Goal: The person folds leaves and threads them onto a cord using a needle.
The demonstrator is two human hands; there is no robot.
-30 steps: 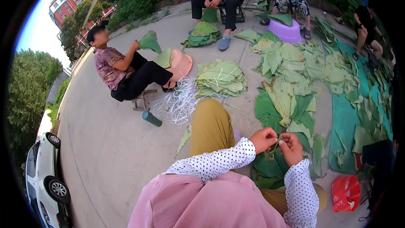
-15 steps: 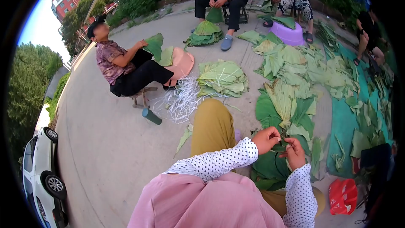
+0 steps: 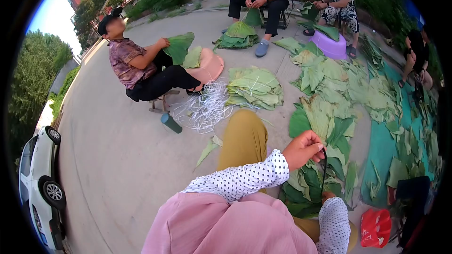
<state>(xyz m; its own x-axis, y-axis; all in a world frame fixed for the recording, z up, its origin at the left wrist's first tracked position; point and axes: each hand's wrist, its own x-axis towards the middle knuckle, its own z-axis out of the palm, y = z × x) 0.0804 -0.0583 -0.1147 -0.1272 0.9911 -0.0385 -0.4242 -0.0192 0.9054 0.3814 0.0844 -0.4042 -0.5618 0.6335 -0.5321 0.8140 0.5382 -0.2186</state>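
Note:
My left hand (image 3: 305,149) is closed in a pinch on the upper end of a thin dark cord (image 3: 324,171), above the leaves. The cord hangs in a slight curve down to my right hand (image 3: 328,196), which sits low by my leg and is closed around its lower end, fingers partly hidden. Beneath both hands lies a heap of large green leaves (image 3: 301,186). Just beyond my left hand spreads a fan of paler, dried leaves (image 3: 316,113).
A tied leaf bundle (image 3: 254,87) lies past my knee, beside white strings (image 3: 207,110) and a green cup (image 3: 171,123). Seated people handle leaves near a pink basin (image 3: 207,66) and a purple basin (image 3: 329,44). A red bag (image 3: 375,228) stands at the right.
My hands, close together before, have parted: the right has dropped toward my leg and the left has risen slightly. The dark cord now stretches between them. The view has shifted a little.

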